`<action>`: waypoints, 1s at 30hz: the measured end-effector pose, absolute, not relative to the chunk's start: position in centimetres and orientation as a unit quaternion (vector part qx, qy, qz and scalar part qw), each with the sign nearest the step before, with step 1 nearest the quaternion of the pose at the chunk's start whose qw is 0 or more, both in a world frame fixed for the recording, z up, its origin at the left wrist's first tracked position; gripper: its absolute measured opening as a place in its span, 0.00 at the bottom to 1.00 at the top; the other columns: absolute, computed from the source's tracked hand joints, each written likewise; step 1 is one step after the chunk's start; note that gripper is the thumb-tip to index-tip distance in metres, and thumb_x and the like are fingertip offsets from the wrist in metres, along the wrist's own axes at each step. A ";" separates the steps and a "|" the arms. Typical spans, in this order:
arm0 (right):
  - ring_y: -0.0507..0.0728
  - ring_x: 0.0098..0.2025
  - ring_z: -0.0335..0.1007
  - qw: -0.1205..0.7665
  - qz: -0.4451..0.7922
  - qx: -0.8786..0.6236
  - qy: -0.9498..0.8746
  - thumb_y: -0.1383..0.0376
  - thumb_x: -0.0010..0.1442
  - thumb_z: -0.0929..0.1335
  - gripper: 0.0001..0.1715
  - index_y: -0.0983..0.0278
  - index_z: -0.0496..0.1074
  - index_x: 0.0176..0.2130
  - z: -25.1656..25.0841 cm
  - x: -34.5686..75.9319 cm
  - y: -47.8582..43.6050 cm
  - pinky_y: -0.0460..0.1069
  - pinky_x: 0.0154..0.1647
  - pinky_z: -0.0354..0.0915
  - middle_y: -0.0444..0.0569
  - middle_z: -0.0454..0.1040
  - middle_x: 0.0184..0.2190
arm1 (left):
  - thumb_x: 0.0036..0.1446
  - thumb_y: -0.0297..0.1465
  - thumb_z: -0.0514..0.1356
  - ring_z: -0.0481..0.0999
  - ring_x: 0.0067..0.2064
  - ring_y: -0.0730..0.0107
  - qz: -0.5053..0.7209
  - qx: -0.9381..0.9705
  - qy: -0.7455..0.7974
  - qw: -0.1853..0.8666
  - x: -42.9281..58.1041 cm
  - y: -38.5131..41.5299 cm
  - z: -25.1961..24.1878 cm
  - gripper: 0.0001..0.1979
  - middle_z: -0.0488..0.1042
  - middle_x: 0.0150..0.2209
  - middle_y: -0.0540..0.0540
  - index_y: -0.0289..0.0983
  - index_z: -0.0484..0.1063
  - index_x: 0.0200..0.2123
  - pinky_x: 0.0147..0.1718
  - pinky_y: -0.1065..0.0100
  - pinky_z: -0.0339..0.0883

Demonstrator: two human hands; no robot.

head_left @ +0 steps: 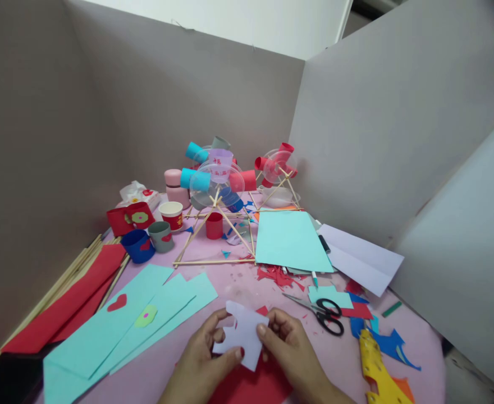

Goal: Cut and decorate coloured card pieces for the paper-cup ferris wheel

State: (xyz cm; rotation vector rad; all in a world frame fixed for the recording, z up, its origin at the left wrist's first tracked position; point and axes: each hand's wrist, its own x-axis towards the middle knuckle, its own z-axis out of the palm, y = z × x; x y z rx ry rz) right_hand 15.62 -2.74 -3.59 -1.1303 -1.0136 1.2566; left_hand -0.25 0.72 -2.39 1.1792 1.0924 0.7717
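Observation:
A small white paper cut-out (247, 336) with notched edges is held up between both hands near the table's front. My left hand (208, 354) pinches its lower left side, thumb on top. At its right edge, my right hand (291, 350) grips it between thumb and fingers. Beneath the hands lies a sheet of red paper (257, 387), partly hidden by them. Black-handled scissors (320, 311) rest to the right of my right hand, blades pointing left. Left of my left hand are overlapping light-green paper strips (133, 331), bearing a red heart (117, 303) and a flower shape (146, 316).
Stick-framed wheels with paper cups (216, 185) stand at the back. A yellow glue gun (375, 365) lies front right, near blue paper scraps (392, 343). Paper rings (138, 247), a pink bottle (176, 188) and wooden sticks (57, 297) are on the left. Grey panels enclose the table.

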 end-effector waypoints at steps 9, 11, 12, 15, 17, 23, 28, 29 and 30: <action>0.49 0.21 0.59 0.521 0.533 -0.486 -0.456 0.50 0.49 0.70 0.22 0.67 0.65 0.25 -3.3 15.9 -3.0 0.45 0.24 0.55 0.42 0.65 0.19 | 0.44 0.36 0.65 0.61 0.22 0.77 0.394 0.508 0.443 0.624 -0.8 1.4 -2.3 0.27 0.64 0.17 0.60 0.35 0.62 0.48 0.24 0.74 0.55; 0.50 0.23 0.60 0.527 0.541 -0.470 -0.456 0.51 0.50 0.69 0.21 0.67 0.66 0.28 -3.3 15.9 -3.0 0.45 0.25 0.57 0.43 0.66 0.22 | 0.44 0.35 0.65 0.62 0.22 0.77 0.380 0.515 0.431 0.636 -0.6 1.2 -2.3 0.26 0.64 0.18 0.59 0.35 0.64 0.47 0.25 0.74 0.56; 0.49 0.24 0.60 0.531 0.543 -0.468 -0.453 0.51 0.51 0.69 0.21 0.67 0.66 0.28 -3.3 15.9 -3.0 0.45 0.25 0.58 0.43 0.65 0.22 | 0.44 0.35 0.65 0.63 0.22 0.76 0.376 0.515 0.428 0.641 -0.5 1.0 -2.2 0.25 0.64 0.18 0.59 0.36 0.65 0.46 0.25 0.74 0.57; 0.48 0.21 0.56 0.535 0.543 -0.479 -0.434 0.50 0.51 0.68 0.22 0.64 0.61 0.23 -3.7 15.8 -3.1 0.43 0.20 0.58 0.39 0.60 0.19 | 0.42 0.38 0.66 0.67 0.25 0.73 0.373 0.492 0.431 0.659 0.1 0.6 -2.1 0.24 0.66 0.20 0.57 0.38 0.67 0.44 0.27 0.72 0.59; 0.48 0.21 0.56 0.536 0.544 -0.482 -0.430 0.49 0.50 0.68 0.23 0.64 0.61 0.24 -3.9 15.6 -3.1 0.43 0.19 0.60 0.39 0.60 0.19 | 0.43 0.40 0.65 0.69 0.28 0.69 0.348 0.486 0.425 0.680 0.4 0.4 -2.1 0.19 0.69 0.22 0.54 0.37 0.71 0.38 0.29 0.70 0.61; 0.48 0.20 0.57 0.531 0.540 -0.492 -0.429 0.47 0.51 0.68 0.24 0.64 0.61 0.24 -4.1 15.3 -3.1 0.43 0.18 0.62 0.39 0.60 0.18 | 0.49 0.44 0.59 0.62 0.23 0.71 0.321 0.543 0.491 0.601 0.0 0.2 -2.2 0.18 0.63 0.17 0.54 0.36 0.65 0.18 0.24 0.72 0.55; 0.46 0.15 0.58 0.525 0.515 -0.515 -0.440 0.47 0.55 0.63 0.24 0.65 0.62 0.25 -3.8 15.3 -3.0 0.41 0.15 0.53 0.39 0.62 0.15 | 0.49 0.43 0.60 0.67 0.26 0.69 0.346 0.519 0.432 0.651 0.2 0.2 -2.0 0.15 0.70 0.22 0.52 0.36 0.70 0.24 0.29 0.71 0.61; 0.46 0.14 0.57 0.535 0.502 -0.517 -0.442 0.47 0.56 0.63 0.24 0.65 0.62 0.26 -3.8 15.3 -3.0 0.41 0.15 0.52 0.38 0.62 0.15 | 0.47 0.42 0.61 0.68 0.26 0.69 0.337 0.514 0.423 0.665 0.3 0.1 -2.1 0.14 0.72 0.22 0.52 0.36 0.72 0.25 0.29 0.71 0.62; 0.46 0.14 0.56 0.544 0.494 -0.514 -0.444 0.48 0.56 0.64 0.23 0.66 0.63 0.27 -3.8 15.3 -3.0 0.41 0.15 0.52 0.38 0.62 0.15 | 0.45 0.42 0.63 0.69 0.26 0.69 0.322 0.512 0.421 0.676 0.4 0.1 -2.2 0.14 0.73 0.22 0.51 0.35 0.73 0.27 0.28 0.71 0.62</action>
